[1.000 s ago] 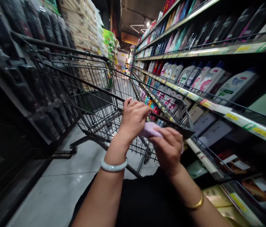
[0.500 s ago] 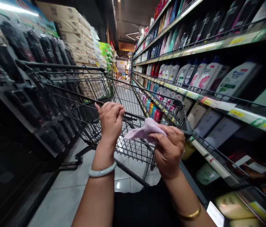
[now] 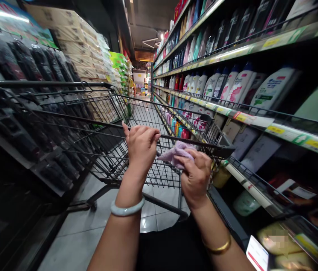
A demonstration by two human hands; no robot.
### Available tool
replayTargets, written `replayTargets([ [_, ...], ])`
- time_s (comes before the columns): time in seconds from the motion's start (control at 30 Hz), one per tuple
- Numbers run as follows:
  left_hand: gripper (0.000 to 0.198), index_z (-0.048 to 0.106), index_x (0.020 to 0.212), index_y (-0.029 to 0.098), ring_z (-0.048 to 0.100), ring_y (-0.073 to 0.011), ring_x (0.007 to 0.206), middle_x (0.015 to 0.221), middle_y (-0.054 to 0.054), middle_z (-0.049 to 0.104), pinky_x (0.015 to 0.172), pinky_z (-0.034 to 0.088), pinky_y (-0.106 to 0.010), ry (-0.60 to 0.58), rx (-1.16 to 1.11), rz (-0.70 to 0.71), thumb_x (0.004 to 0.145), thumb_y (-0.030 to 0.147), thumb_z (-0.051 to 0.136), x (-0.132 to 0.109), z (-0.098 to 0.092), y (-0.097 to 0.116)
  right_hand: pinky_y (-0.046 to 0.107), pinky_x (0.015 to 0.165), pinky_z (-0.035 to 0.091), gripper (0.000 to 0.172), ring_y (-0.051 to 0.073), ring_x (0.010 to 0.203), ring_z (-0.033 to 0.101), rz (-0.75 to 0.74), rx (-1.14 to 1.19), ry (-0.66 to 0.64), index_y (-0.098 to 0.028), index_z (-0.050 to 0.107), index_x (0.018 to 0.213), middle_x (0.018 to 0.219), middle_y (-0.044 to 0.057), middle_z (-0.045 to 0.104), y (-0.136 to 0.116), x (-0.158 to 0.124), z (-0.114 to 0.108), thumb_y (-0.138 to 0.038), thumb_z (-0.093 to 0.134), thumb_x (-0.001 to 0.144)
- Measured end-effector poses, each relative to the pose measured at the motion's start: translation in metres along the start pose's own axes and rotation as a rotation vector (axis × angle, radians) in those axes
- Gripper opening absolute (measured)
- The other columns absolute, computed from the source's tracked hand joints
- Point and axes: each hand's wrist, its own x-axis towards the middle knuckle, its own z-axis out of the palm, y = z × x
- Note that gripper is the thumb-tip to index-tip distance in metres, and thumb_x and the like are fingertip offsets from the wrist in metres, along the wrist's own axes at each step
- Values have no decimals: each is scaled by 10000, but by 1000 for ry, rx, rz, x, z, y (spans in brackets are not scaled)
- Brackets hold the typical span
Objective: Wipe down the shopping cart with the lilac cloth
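A dark wire shopping cart (image 3: pixel 96 123) stands sideways in front of me across the aisle. My left hand (image 3: pixel 142 145), with a pale bangle on its wrist, is curled over the cart's near top bar, little finger raised. In my right hand (image 3: pixel 197 175) is a bunched lilac cloth (image 3: pixel 177 150), pinched between thumb and fingers. The cloth lies against the same bar, to the right of my left hand, and one corner of it points left. A gold bangle circles my right wrist.
Shelves of shampoo bottles (image 3: pixel 242 84) line the right side, close to the cart's end. On the left hang packaged dark goods (image 3: pixel 20 56), with stacked wrapped packs (image 3: pixel 74 41) beyond. A phone-like lit screen (image 3: pixel 257 254) sits at lower right. The tiled floor (image 3: pixel 74 241) runs beneath.
The cart appears turned and wider across my view. My left hand has shifted right in the picture and my right hand slightly left, bringing them closer. The cloth is more bunched.
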Motion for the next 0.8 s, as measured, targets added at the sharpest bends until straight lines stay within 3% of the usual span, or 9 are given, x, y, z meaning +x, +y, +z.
replayTargets([
  [0.07,98,728,896,306,595,-224,1023,927,35,752,1269,68,-549,-4,12,22,943,312,642,-1,1,6,461,1007,498,358,229,1142,579,35,58,12,-284,789,1007,1185,43,695,7,1,-2,-40,562,874],
  [0.23,196,734,974,339,618,-198,1021,988,45,769,1155,267,-485,-51,44,67,993,274,551,-4,1,22,504,1064,479,399,245,1177,599,310,107,282,-251,758,1140,1249,77,602,16,3,0,-54,580,842],
  [0.33,211,739,987,340,624,-206,987,994,35,778,1029,332,-473,-71,80,93,1001,281,538,-5,-1,32,489,1060,499,471,252,1238,558,212,118,181,-261,727,1218,1311,98,535,-3,-5,8,-34,538,851],
  [0.43,200,745,1008,346,629,-206,985,1006,47,780,972,337,-466,-104,96,116,994,276,558,-5,-8,37,453,1039,514,449,227,1209,548,47,139,58,-317,747,1167,1247,62,563,-10,-8,9,-38,558,870],
  [0.53,210,743,1019,375,629,-204,1033,1028,65,773,1043,289,-491,-113,119,89,1003,297,549,-4,-22,32,440,1021,517,429,213,1164,570,138,119,171,-325,754,1145,1207,45,565,5,-2,0,-59,567,865],
  [0.63,215,739,949,340,598,-249,1097,1038,30,760,1156,155,-561,-63,232,12,1002,401,540,-4,-37,23,456,1041,512,432,227,1182,574,249,59,273,-296,744,1174,1227,65,529,7,0,-3,-72,552,858],
  [0.7,259,723,892,310,591,-263,1043,979,5,750,1152,167,-571,-73,296,-3,999,439,525,-4,-43,20,463,1050,513,451,235,1208,552,201,38,210,-297,728,1209,1247,76,510,-6,-2,0,-64,554,863],
  [0.8,276,709,860,303,589,-256,922,884,-2,736,1046,277,-531,-92,311,21,997,447,517,-5,-46,19,439,1055,508,467,227,1192,526,28,63,64,-331,732,1199,1217,55,547,-21,-3,2,-42,607,854],
])
